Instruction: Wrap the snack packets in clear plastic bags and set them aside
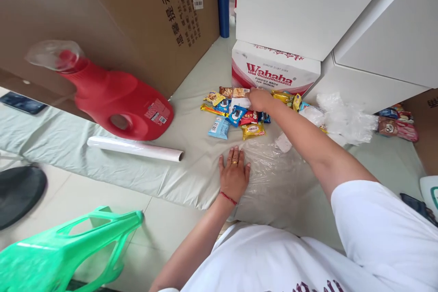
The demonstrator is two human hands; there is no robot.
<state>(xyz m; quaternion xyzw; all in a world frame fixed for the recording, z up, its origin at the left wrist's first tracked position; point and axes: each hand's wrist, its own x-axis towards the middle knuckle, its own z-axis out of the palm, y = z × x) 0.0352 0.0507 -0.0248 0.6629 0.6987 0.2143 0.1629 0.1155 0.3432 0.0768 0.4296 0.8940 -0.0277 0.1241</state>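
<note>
My left hand lies flat, fingers apart, on the near edge of a clear plastic bag spread on the pale cloth. My right hand reaches far forward onto a heap of small snack packets; its fingers curl down over a white packet, but I cannot tell whether they grip it. Among the snacks are a blue packet, a yellow one and a red one.
A Wahaha carton stands behind the snacks under a white cabinet. A red detergent jug and a white roll lie left. Crumpled clear bags, a big cardboard box, a green stool.
</note>
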